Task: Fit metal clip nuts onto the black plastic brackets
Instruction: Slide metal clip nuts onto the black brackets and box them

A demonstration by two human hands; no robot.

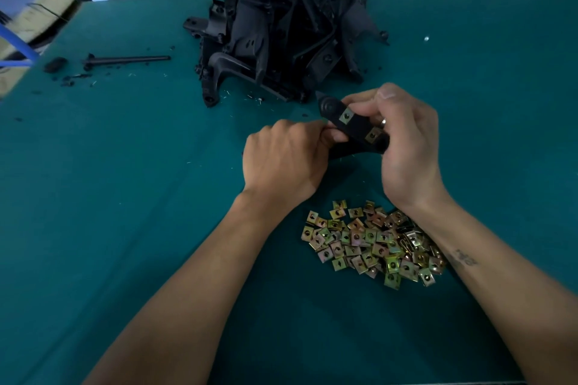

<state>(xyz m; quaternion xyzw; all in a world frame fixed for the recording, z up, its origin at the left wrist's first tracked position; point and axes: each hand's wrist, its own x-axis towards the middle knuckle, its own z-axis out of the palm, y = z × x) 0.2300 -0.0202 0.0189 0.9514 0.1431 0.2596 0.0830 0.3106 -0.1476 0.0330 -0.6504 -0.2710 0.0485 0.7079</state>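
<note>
Grips (283,159) (406,141) w/ bracket (350,126), nuts (372,244) near.

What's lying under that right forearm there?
Under the right forearm lies the edge of the heap of metal clip nuts on the green table. How far the heap runs beneath the arm is hidden.

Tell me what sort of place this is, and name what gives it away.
Probably a small factory assembly bench. A heap of black plastic brackets lies on a green work mat, a pile of loose metal clip nuts sits near the person, and cardboard boxes stand beside the table.
</note>
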